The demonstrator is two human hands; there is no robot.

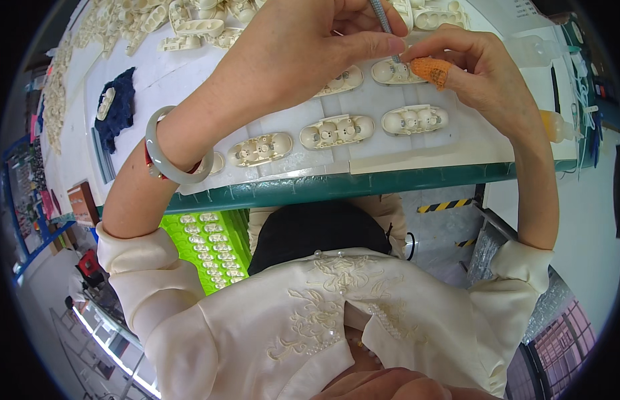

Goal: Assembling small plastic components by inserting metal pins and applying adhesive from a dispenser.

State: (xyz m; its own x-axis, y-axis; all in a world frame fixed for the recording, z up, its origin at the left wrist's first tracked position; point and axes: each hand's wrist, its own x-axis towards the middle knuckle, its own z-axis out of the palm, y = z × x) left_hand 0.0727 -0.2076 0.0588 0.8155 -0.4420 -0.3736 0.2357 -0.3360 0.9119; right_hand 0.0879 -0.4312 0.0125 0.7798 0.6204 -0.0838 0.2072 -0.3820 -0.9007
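My left hand (303,50) is closed around a slim grey metal tool (382,17), which slants down between thumb and fingers. The tool's narrow end reaches a cream plastic oval housing (383,73) in the back row. At that same spot my right hand (486,73) is closed, index finger and thumb brought together; whatever is between them is too small to make out. An orange textured finger cot (430,71) covers the right thumb. In front lie similar housings with round cups: one (414,120) at right, one (336,132) in the middle, another (260,149) at left.
Heaps of cream plastic parts (123,23) cover the table's far left. A dark blue cloth (116,110) with one part on it lies left. Bottles (553,125) stand at right. Below the green table edge (276,193), a bright green tray (183,250) holds rows of parts.
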